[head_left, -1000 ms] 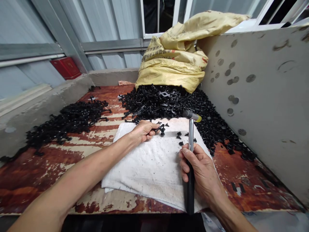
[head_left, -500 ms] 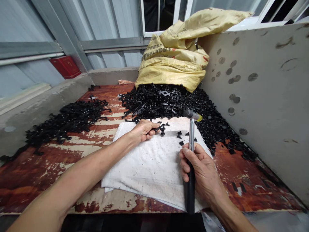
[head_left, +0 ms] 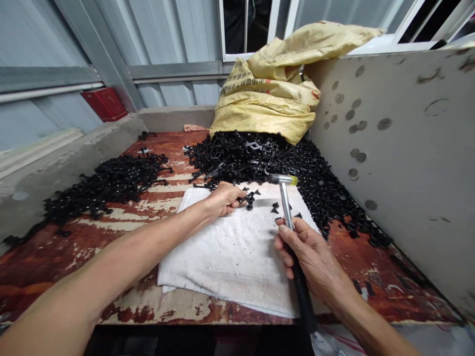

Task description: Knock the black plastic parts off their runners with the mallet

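Observation:
At the far part of a folded white cloth (head_left: 222, 257), my left hand (head_left: 225, 199) is closed in a pinch on a small black part (head_left: 243, 199); its full shape is hidden by the fingers. Small loose black pieces (head_left: 250, 202) lie right beside those fingertips. My right hand (head_left: 308, 247) is wrapped around the black handle of a two-faced mallet (head_left: 285, 198). The mallet's head, dark on one end and yellow on the other, is raised above the cloth and tilts left. A few more black pieces (head_left: 275, 206) lie on the cloth near the mallet.
A big heap of black parts (head_left: 237, 158) spills from a yellow woven sack (head_left: 267, 109) at the back. Another black pile (head_left: 107, 185) lies left on the worn red-brown tabletop (head_left: 129, 217). A pale spotted panel (head_left: 401, 163) borders the right; a red box (head_left: 106, 104) sits back left.
The mallet has tipped, its head going left and its handle end swinging right. My left hand stays almost in place at the black pieces. The whole view has shifted slightly.

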`<state>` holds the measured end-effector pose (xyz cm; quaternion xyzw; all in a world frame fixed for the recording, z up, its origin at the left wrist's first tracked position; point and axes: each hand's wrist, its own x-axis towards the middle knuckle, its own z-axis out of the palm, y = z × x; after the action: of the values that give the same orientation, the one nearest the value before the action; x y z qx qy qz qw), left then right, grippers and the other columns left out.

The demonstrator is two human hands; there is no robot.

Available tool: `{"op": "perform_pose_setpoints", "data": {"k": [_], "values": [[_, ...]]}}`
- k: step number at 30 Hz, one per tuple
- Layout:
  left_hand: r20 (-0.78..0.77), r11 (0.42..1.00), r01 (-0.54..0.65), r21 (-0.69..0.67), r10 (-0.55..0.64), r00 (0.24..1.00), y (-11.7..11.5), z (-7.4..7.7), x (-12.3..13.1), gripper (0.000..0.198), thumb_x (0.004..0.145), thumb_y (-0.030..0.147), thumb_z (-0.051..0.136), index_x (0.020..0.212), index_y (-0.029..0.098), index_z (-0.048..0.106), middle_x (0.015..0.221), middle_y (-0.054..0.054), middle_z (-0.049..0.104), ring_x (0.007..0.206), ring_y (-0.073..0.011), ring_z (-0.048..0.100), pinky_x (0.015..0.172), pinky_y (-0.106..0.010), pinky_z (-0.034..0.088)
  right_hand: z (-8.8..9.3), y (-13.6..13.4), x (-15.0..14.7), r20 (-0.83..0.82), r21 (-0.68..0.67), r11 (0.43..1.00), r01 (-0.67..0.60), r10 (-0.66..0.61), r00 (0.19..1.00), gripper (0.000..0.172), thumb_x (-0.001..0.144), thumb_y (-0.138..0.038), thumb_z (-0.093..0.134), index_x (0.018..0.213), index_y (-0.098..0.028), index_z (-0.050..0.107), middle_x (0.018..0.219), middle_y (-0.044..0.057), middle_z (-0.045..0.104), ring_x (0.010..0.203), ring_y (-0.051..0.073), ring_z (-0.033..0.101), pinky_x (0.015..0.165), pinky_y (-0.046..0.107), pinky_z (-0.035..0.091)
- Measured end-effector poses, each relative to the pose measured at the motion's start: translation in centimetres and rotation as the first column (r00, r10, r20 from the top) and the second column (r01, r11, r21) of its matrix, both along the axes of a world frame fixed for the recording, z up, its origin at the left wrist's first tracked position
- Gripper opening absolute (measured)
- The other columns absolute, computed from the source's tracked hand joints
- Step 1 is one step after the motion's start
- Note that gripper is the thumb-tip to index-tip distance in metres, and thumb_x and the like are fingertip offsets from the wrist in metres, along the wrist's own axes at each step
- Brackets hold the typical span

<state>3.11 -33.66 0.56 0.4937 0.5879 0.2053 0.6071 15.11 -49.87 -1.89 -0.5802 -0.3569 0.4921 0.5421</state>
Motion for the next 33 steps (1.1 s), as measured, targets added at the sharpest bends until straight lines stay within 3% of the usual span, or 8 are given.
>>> {"op": "perform_pose_setpoints", "data": {"k": [3, 6, 12, 15, 20, 25, 29, 33], "values": [[-0.019, 1.000, -0.004, -0.009, 0.004, 1.000, 0.0, 0.6, 0.3, 0.025, 0.082, 0.005, 0.059, 0.060, 0.012, 0.051, 0.047, -0.005, 0.058, 0.033, -0.0029, 0.038, 0.037, -0.019, 0.014, 0.7, 0.9, 1.8, 0.466, 0.036, 0.996, -0.079, 0.053, 0.883, 0.036, 0.089, -0.042, 0.045, 0.114, -0.019, 0.057, 0.066, -0.001, 0.057, 0.043, 0.012, 0.047, 0.038, 0.025, 0.041], [-0.040, 1.000, -0.012, -0.014, 0.012, 0.999, 0.0, 1.1, 0.6, 0.025, 0.081, 0.004, 0.059, 0.059, 0.012, 0.051, 0.046, -0.004, 0.056, 0.033, -0.0029, 0.037, 0.036, -0.019, 0.015, 0.7, 1.8, 3.3, 0.838, 0.166, 0.973, -0.157, -0.055, 0.543, 0.047, 0.086, -0.025, 0.040, 0.128, -0.016, 0.059, 0.086, 0.010, 0.070, 0.066, 0.022, 0.064, 0.060, 0.034, 0.052], [-0.045, 1.000, -0.015, -0.016, 0.015, 0.999, -0.1, 0.8, 0.3, 0.028, 0.082, 0.005, 0.058, 0.056, 0.012, 0.049, 0.045, -0.004, 0.056, 0.031, -0.0010, 0.030, 0.036, -0.019, 0.015, 0.0, 1.8, 3.8, 0.944, 0.291, 0.931, -0.219, -0.241, 0.226, 0.056, 0.092, -0.018, 0.033, 0.145, -0.009, 0.045, 0.086, 0.012, 0.068, 0.060, 0.020, 0.062, 0.055, 0.030, 0.049], [-0.027, 1.000, -0.018, -0.011, 0.018, 0.999, 0.1, 0.4, 0.1, 0.029, 0.083, 0.006, 0.059, 0.056, 0.013, 0.050, 0.041, -0.001, 0.051, 0.033, -0.0033, 0.037, 0.036, -0.018, 0.014, -0.2, 1.8, 4.0, 0.987, 0.159, 0.954, -0.256, -0.144, 0.075, 0.056, 0.088, -0.013, 0.036, 0.142, -0.013, 0.050, 0.079, 0.009, 0.066, 0.053, 0.018, 0.058, 0.048, 0.028, 0.045], [-0.002, 1.000, -0.024, -0.019, 0.024, 1.000, 0.2, 0.0, 0.0, 0.026, 0.083, 0.007, 0.059, 0.060, 0.014, 0.049, 0.047, -0.004, 0.056, 0.034, -0.0035, 0.042, 0.035, -0.017, 0.014, -0.3, 1.7, 4.1, 0.951, 0.287, 0.926, -0.246, -0.245, 0.186, 0.054, 0.093, -0.014, 0.034, 0.145, -0.013, 0.045, 0.087, 0.010, 0.067, 0.065, 0.018, 0.062, 0.058, 0.027, 0.049], [0.001, 0.999, -0.028, -0.017, 0.028, 1.000, -0.1, 0.0, 0.0, 0.025, 0.084, 0.005, 0.057, 0.063, 0.014, 0.049, 0.043, -0.001, 0.052, 0.034, -0.0039, 0.043, 0.035, -0.017, 0.014, -0.4, 1.4, 4.1, 0.986, 0.147, 0.951, -0.271, -0.119, 0.115, 0.055, 0.088, -0.010, 0.038, 0.140, -0.019, 0.052, 0.077, 0.005, 0.066, 0.053, 0.015, 0.057, 0.051, 0.025, 0.044], [0.002, 1.000, -0.011, -0.029, 0.011, 1.000, -0.3, 0.1, 0.0, 0.023, 0.084, 0.005, 0.059, 0.065, 0.013, 0.049, 0.049, -0.002, 0.057, 0.032, -0.0007, 0.035, 0.036, -0.016, 0.016, -0.4, 1.6, 3.8, 0.950, 0.260, 0.939, -0.224, -0.207, 0.233, 0.054, 0.091, -0.015, 0.036, 0.144, -0.018, 0.047, 0.083, 0.008, 0.068, 0.065, 0.018, 0.063, 0.059, 0.028, 0.049], [0.018, 0.998, 0.041, -0.046, -0.040, 0.999, -0.4, 0.6, -0.5, 0.024, 0.087, 0.011, 0.057, 0.064, 0.014, 0.050, 0.049, -0.001, 0.054, 0.031, -0.0008, 0.033, 0.035, -0.017, 0.013, 0.2, 1.8, 3.5, 0.948, 0.154, 0.962, -0.226, -0.079, 0.308, 0.051, 0.086, -0.014, 0.040, 0.133, -0.020, 0.059, 0.078, 0.007, 0.067, 0.059, 0.018, 0.059, 0.059, 0.030, 0.048]]}}
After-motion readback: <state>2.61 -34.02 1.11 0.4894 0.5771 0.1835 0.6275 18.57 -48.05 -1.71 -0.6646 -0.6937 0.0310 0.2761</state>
